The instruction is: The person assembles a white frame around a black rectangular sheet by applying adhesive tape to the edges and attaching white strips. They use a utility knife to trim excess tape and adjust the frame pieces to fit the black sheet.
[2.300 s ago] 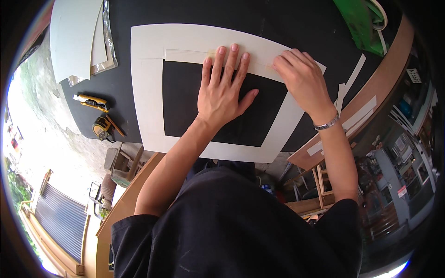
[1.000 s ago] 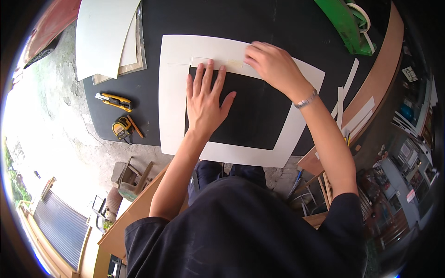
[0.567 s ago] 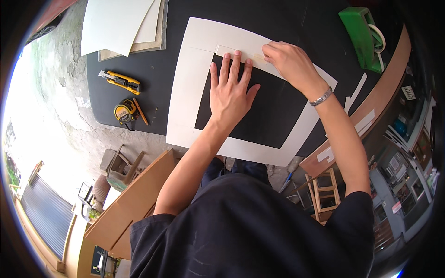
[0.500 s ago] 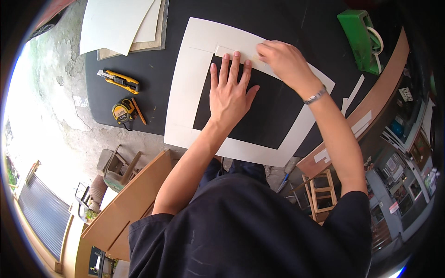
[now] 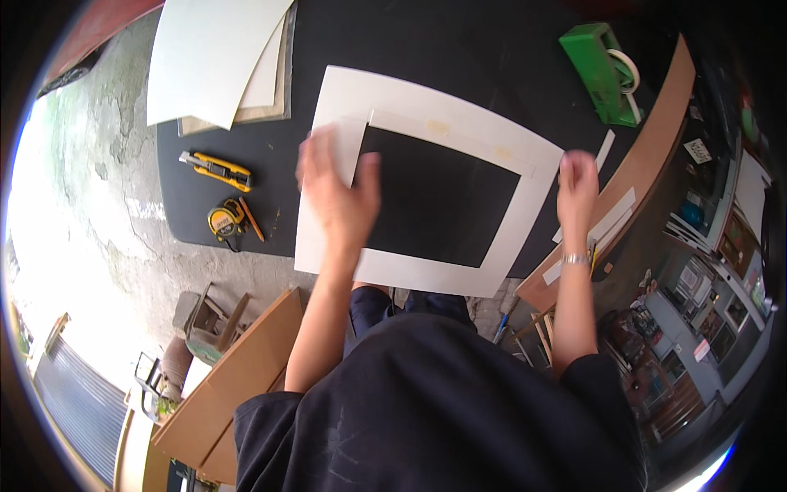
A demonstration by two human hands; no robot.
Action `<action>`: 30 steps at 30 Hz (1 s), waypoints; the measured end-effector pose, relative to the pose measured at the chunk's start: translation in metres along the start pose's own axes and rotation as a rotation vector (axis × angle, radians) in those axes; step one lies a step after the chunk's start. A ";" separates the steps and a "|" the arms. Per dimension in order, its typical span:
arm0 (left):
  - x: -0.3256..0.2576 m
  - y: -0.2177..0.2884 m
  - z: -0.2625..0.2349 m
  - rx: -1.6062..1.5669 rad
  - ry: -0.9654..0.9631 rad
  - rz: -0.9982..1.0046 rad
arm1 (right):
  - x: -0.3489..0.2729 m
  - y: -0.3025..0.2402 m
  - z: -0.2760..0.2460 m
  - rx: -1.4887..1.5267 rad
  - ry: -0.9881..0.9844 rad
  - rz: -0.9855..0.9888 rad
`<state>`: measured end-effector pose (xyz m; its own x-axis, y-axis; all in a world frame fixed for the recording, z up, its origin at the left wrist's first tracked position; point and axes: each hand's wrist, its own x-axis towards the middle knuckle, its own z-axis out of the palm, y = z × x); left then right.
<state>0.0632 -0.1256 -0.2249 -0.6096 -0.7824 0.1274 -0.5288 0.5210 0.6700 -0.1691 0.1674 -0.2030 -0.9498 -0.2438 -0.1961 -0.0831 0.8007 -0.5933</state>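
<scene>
A white mat board (image 5: 434, 266) with a rectangular window cut in it lies on the black table. Along the window's far edge runs a pale strip (image 5: 410, 125), with small pieces of masking tape (image 5: 438, 127) across it. My left hand (image 5: 334, 193) is over the board's left border, blurred, thumb and fingers apart, holding nothing I can see. At the far right corner is my right hand (image 5: 577, 189), fingers curled in against the board's edge. Whether it pinches that edge or something small is hidden.
A yellow utility knife (image 5: 217, 170), a tape measure (image 5: 225, 220) and a pencil (image 5: 252, 219) lie to the left. White sheets (image 5: 209, 57) are stacked far left. A green tape dispenser (image 5: 597, 78) stands far right; offcut strips (image 5: 611, 215) lie by the brown board (image 5: 643, 160).
My left hand has slid left from the window and strip to the board's left border. My right hand has left the taped strip for the right corner. The view has shifted somewhat.
</scene>
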 end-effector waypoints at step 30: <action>0.060 -0.038 -0.077 -0.719 -0.454 -0.575 | -0.162 -0.017 -0.103 0.678 0.122 -0.065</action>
<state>0.0923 -0.2190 -0.1866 -0.6207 -0.5682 -0.5403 -0.4238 -0.3366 0.8409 -0.0453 0.2496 -0.0807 -0.9798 -0.1845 -0.0776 0.0278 0.2583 -0.9657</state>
